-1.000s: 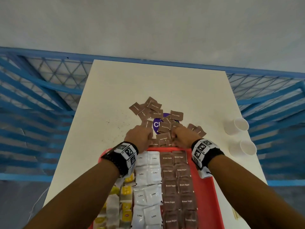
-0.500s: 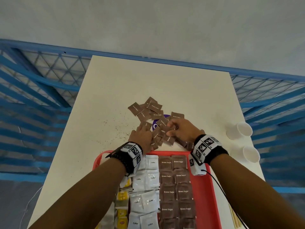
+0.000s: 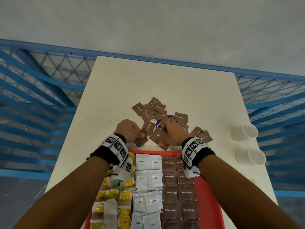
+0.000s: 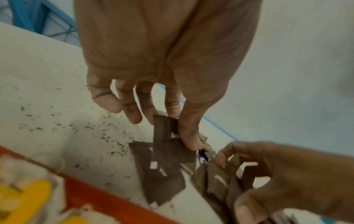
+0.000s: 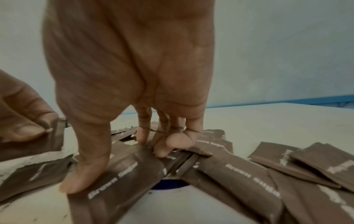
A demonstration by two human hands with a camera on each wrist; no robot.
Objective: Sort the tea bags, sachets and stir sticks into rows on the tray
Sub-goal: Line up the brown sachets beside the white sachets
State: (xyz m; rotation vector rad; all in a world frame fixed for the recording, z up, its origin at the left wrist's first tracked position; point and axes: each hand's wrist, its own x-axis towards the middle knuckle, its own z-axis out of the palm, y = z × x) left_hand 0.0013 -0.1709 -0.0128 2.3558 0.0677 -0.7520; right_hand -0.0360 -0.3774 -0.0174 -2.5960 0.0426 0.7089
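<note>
Brown sachets lie heaped beyond the tray. Since a second ago, one sachet was lifted, pinched in the left hand; another is pinched under the right hand. Sugar rows judged unfinished.

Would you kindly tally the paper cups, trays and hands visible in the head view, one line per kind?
White cups: 2 (far cup, near cup)
Red tray: 1
Hands: 2 (left hand, right hand)
Total: 5
</note>
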